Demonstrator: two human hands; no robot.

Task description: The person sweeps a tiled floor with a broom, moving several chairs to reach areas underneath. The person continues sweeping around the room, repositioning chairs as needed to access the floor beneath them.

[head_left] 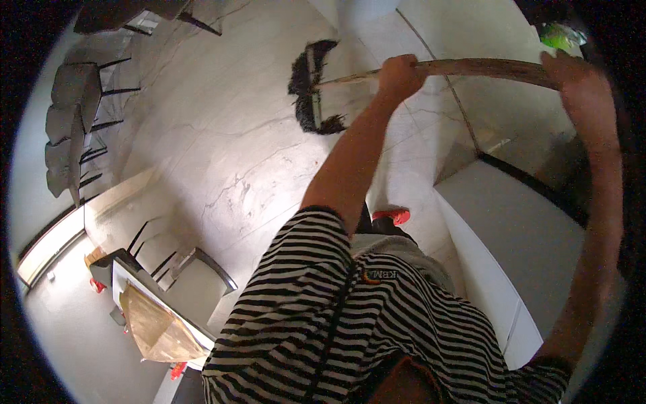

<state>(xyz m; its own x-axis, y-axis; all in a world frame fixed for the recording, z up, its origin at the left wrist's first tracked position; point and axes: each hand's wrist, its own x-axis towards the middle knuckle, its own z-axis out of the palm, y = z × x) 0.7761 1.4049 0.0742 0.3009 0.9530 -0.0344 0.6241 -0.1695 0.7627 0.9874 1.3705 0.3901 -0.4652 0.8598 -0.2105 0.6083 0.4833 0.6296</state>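
Note:
A long wooden handle (484, 67) runs across the upper part of the view, ending at the left in a wide black fringed mop head (308, 87) with a pale bar along it. The head lies on the glossy floor ahead of me. My left hand (402, 77) is wrapped round the middle of the handle, its arm stretched forward. At the upper right, my right hand (577, 81) grips the handle's other end, raised close to the camera. Its fingers are partly dark and blurred.
Grey chairs (74, 101) with thin black legs line the left side. A table with a brown paper-like sheet (158, 330) and another chair (205, 276) are at lower left. A grey-topped white cabinet (518, 222) stands close on my right. My red shoe (397, 215) is on the marbled floor (222, 128).

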